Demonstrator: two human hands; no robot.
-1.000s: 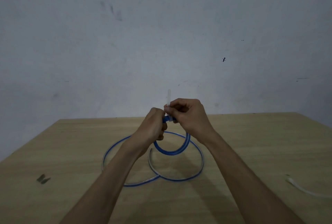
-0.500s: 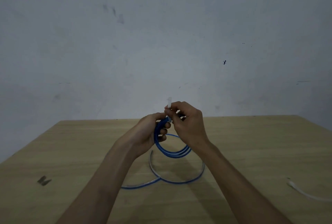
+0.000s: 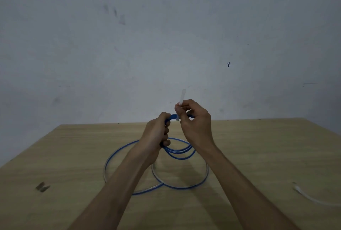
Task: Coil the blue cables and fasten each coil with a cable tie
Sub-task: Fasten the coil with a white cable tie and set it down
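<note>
A small coil of blue cable (image 3: 181, 153) hangs upright above the table, gripped on its left side by my left hand (image 3: 156, 134). My right hand (image 3: 195, 121) pinches a white cable tie (image 3: 181, 100) that wraps over the coil's top, its tail pointing up. A second blue cable (image 3: 184, 186) lies in wide loose loops on the wooden table (image 3: 258, 156) below my hands. My forearms hide part of those loops.
Another white cable tie (image 3: 306, 195) lies on the table at the right. A small dark mark (image 3: 42, 187) shows on the table at the left. A bare grey wall rises behind the table's far edge.
The tie's tail dipped into my right hand half a second ago and now sticks up again, farther out. The coil has turned a little, and my hands have moved slightly apart.
</note>
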